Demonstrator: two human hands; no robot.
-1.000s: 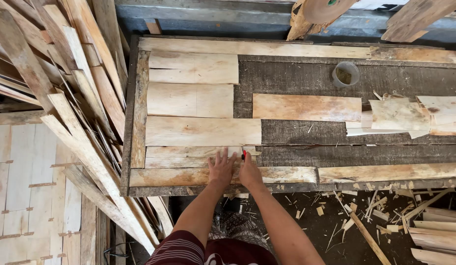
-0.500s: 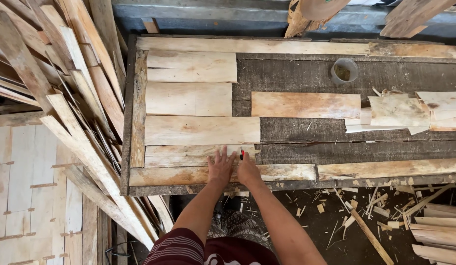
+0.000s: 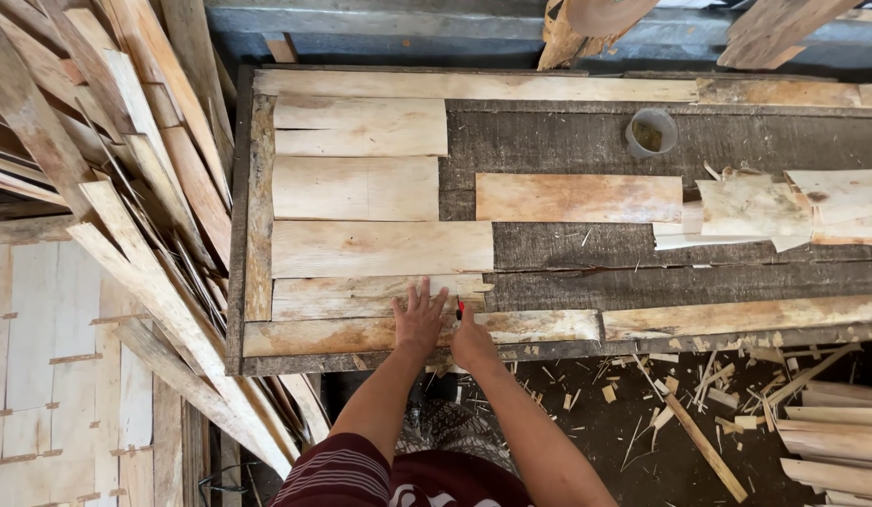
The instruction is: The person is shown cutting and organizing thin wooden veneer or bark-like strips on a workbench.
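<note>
Pressing flat with spread fingers, left hand point(image 3: 419, 321) holds veneer strip point(image 3: 361, 296); right hand point(image 3: 474, 340) grips red-tipped tool point(image 3: 459, 307); cup point(image 3: 651, 132) beyond, contents unclear.

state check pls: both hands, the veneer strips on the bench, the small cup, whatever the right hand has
left hand: flat, fingers spread, pressing on the lowest veneer strip
right hand: closed on a small red-tipped tool, tip at the strip's edge
lowest veneer strip: flat, near edge ragged
upper veneer strips: flat, stacked in a column, untouched
small cup: upright, open, contents unclear
loose veneer pile: overlapping, edges torn
workbench: dark surface partly uncovered
</note>
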